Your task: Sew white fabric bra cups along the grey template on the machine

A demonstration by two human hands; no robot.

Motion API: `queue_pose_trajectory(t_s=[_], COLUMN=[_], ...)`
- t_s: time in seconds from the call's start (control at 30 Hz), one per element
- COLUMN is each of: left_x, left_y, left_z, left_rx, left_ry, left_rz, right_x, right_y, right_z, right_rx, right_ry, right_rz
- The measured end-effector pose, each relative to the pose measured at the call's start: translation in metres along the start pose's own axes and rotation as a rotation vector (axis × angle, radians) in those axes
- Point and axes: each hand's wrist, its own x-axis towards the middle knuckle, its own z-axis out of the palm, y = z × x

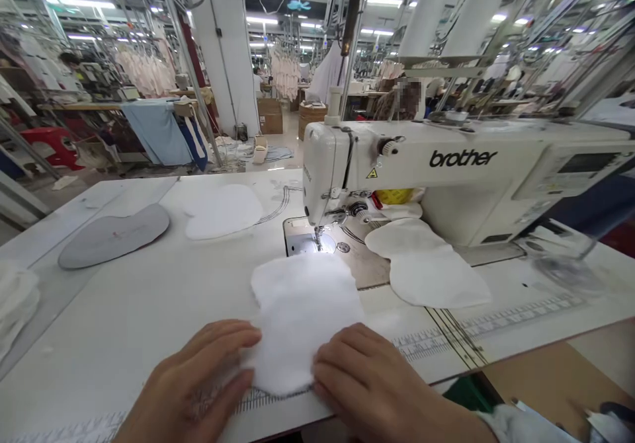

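A padded white fabric piece [307, 317] with a rounded, waisted outline lies on the table in front of the sewing machine's needle [318, 235]. Its far edge reaches the lit needle plate [297, 243]. My left hand [203, 370] is at the piece's left edge, thumb and fingers apart, slightly blurred. On the opposite side my right hand [362, 370] has its fingers curled together over the near right edge, gripping it; its thumb is hidden. To the right, another white fabric piece [431, 264] of similar shape lies flat beside the machine [377, 165].
Further left lie a white piece [225, 211] and a grey shaped template [116, 235]. A white cloth heap [14, 304] sits at the left edge. A printed ruler [496, 321] runs along the table front. Thread cones [421, 26] stand above; a person [404, 99] is behind the machine.
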Motion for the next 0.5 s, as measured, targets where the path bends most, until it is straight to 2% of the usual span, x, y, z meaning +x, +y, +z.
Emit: queue_pose_trajectory(t_s=[0.1,0.2,0.37,0.5], left_x=[0.004,0.017,0.038,0.042], left_y=[0.003,0.01,0.02,0.024], left_z=[0.002,0.006,0.006,0.003], left_rx=[0.027,-0.031,-0.158,-0.217], left_ry=[-0.091,-0.094,-0.036,-0.021], left_rz=[0.065,0.011,-0.151,-0.305], right_x=[0.006,0.011,0.019,0.023], right_y=[0.003,0.007,0.011,0.015], right_z=[-0.004,-0.008,-0.01,-0.012], right_rx=[0.24,0.384,0.415,0.439], right_ry=[0.011,-0.046,-0.06,-0.062], right_rz=[0.249,0.445,0.582,0.628])
